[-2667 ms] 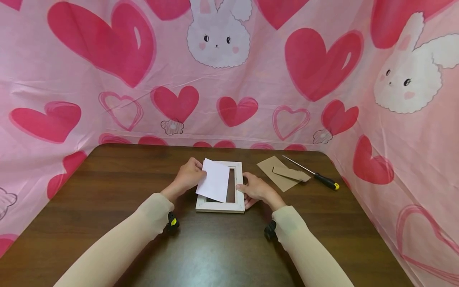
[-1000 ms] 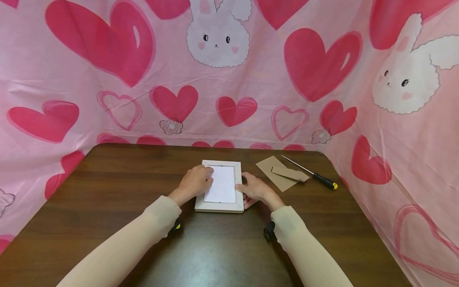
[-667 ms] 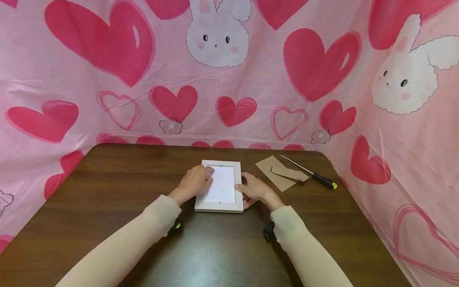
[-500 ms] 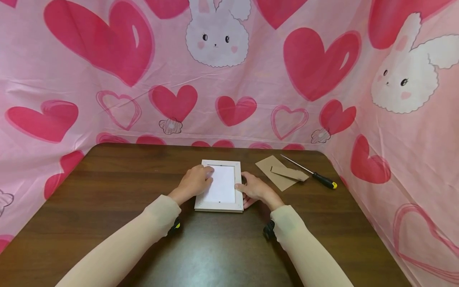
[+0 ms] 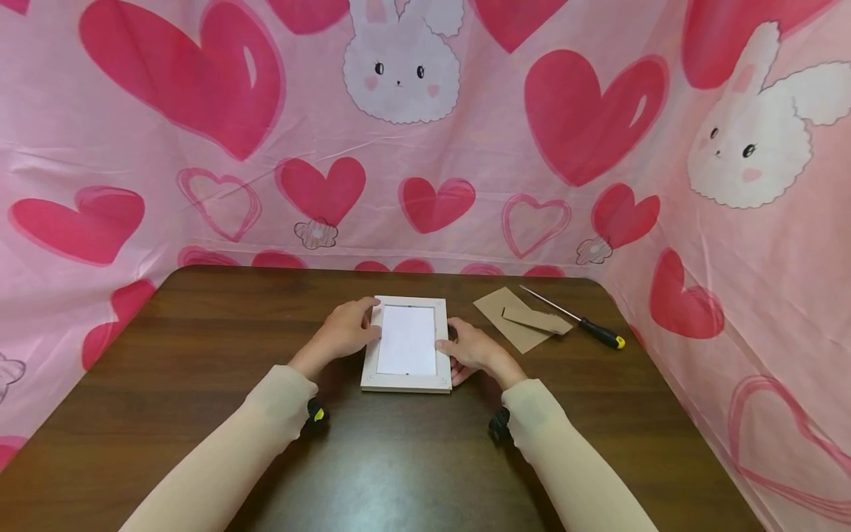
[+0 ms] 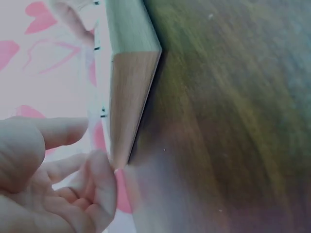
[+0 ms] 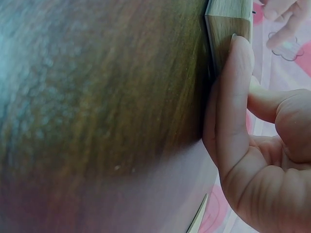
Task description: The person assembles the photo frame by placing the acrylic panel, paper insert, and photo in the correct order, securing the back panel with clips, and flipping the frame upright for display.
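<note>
A white picture frame (image 5: 407, 384) lies flat on the table, with small dark tabs round its opening. A white sheet of paper (image 5: 407, 341) fills that opening. My left hand (image 5: 344, 327) is at the frame's left border, thumb and fingers apart. In the left wrist view, the left hand (image 6: 63, 184) has its thumb off the frame and a fingertip near the corner of the wooden side. My right hand (image 5: 475, 349) holds the frame's right edge, thumb on top; in the right wrist view, its fingers (image 7: 235, 97) lie along the side.
Right of the frame lies a brown backing board (image 5: 499, 303) with a stand strip (image 5: 532, 320) across it. Beside that is a screwdriver (image 5: 598, 332) with a black and yellow handle. A pink curtain (image 5: 492, 148) with hearts and rabbits surrounds the dark wooden table (image 5: 399, 458).
The paper, earlier tilted in my left hand, now lies flat in the frame's opening. My left hand pressed on it, then drew back left to the border. The right hand stayed put.
</note>
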Motion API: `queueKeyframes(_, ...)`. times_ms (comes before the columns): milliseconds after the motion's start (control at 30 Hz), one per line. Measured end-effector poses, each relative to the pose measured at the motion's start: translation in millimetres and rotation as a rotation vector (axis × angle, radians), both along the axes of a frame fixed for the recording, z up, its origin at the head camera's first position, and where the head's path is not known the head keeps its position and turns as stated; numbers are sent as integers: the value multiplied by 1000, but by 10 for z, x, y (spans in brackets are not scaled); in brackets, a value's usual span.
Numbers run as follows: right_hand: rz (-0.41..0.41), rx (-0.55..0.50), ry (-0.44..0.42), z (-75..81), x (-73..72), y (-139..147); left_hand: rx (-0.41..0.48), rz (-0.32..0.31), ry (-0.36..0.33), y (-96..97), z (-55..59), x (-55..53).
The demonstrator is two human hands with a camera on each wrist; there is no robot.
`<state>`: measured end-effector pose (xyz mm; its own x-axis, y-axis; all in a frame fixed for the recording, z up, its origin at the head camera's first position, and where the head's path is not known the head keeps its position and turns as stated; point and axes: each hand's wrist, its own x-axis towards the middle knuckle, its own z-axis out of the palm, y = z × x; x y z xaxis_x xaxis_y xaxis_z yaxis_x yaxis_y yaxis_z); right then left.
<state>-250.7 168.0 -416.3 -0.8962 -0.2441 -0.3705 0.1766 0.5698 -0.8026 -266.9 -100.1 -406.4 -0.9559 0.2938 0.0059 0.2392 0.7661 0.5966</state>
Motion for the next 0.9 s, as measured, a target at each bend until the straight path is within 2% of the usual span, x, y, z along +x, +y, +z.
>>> queueKeyframes(133,-2,2,2,6,2,6,65,12,-100,-67,14,54)
queueKeyframes(300,-8,-4,5,-22,0,6,160,28,-234,-95,-24,114)
queueKeyframes(467,-11,-10,0,-43,4,10,226,31,-331,-98,-35,145)
queueKeyframes(900,-16,3,26,-50,3,13,278,51,-410,-112,-37,208)
